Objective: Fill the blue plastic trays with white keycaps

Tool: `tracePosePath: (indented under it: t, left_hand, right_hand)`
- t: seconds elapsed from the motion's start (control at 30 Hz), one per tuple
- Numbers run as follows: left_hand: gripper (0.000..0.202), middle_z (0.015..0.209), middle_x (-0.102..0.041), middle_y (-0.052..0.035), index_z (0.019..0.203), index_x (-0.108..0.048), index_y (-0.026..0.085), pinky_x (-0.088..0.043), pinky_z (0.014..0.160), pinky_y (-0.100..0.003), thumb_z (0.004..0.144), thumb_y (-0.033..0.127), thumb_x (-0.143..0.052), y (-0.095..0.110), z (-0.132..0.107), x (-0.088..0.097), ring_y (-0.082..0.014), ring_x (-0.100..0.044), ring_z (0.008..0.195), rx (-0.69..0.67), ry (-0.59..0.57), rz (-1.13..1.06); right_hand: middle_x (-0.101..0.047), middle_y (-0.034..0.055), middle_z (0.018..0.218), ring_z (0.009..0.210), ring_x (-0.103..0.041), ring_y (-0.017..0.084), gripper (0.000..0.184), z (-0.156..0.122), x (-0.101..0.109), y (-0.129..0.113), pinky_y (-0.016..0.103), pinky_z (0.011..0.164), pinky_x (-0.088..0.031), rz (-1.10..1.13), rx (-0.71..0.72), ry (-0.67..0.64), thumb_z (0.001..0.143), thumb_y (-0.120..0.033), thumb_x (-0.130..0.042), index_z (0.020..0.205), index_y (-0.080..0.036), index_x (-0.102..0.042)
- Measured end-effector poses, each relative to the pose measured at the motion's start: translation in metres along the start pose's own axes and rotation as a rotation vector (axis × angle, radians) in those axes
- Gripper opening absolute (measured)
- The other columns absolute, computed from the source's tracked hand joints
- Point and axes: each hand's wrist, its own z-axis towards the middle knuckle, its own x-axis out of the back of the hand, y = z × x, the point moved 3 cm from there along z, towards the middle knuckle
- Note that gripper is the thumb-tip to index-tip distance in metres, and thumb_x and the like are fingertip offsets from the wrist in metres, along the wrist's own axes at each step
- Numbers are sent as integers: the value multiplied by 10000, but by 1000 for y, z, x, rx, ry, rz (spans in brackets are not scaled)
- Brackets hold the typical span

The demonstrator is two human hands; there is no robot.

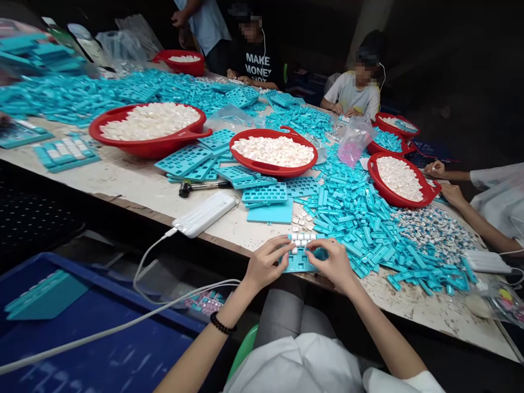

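A turquoise slotted tray (301,266) lies at the table's front edge before me, with rows of white key-cap-like pieces (302,238) filling its far part and bare slots in its near part. My left hand (268,262) is closed around the tray's left edge, its fingertips next to a white piece. On the right side, my right hand (333,262) curls thumb and forefinger together over the tray; whatever lies between those fingertips is too small to make out. Loose white pieces (302,219) lie just beyond the tray.
Red basins (262,166) of white pieces stand across the table. Turquoise bars (356,218) are heaped right of my hands. Stacked slotted trays (264,194), a hammer (204,186) and a white power bank (207,213) with a trailing cable lie left. Other people sit around the table.
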Motion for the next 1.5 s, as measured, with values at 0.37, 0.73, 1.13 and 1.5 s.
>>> tracePosePath:
  t: [0.37,0.73,1.13,1.5]
  left_hand:
    - [307,1095,-726,-72,1139,-740,253,-602,936,-372,945,151,-525,1,-2,0,-227,-675,1124,104,20,-45]
    - [270,1112,-713,-81,1120,-735,229,-599,928,-361,960,153,-531,0,-2,2,-208,-677,1102,114,13,-79]
    - [270,1108,-711,-77,1119,-734,228,-595,935,-353,959,156,-529,0,-2,1,-205,-676,1107,110,18,-77]
    - [287,1082,-727,-70,1123,-722,240,-604,901,-354,942,121,-533,1,-3,1,-224,-683,1111,23,50,0]
  right_hand:
    - [-663,54,929,959,-610,245,64,0,-17,3,398,881,-498,-185,106,-82,919,-210,-666,975,-225,-693]
    - [-685,51,916,933,-590,263,142,5,-15,3,414,836,-420,-245,57,-169,978,-319,-613,951,-247,-733]
    - [-684,53,919,914,-578,248,124,3,-17,-3,390,779,-364,-436,161,-203,974,-242,-630,1004,-233,-750]
    - [-727,47,1024,1007,-578,257,140,71,-14,25,377,877,-399,-396,-24,-189,919,-200,-669,1000,-245,-775]
